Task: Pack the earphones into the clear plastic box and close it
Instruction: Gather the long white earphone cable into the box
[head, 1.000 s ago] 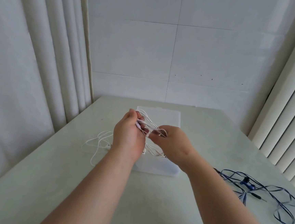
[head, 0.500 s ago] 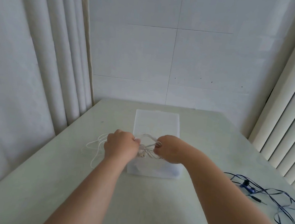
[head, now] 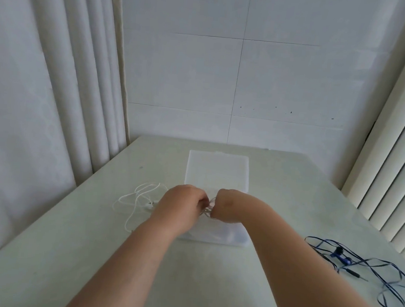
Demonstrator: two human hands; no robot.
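Frosted translucent plastic box on a smooth, faintly glossy table; pleated cloth curtains.

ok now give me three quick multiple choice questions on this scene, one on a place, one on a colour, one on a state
1. Where are the blue earphones? A in the box; B on the table, right of the clear plastic box; C left of the box.
2. What colour is the cable that the left hand and right hand hold? A white; B blue; C red.
3. The lid is: A shut; B open, laid back behind the box; C missing.
1 B: they lie loose at the table's right. 2 A: pale white loops show between the hands. 3 B: it lies behind the open box.
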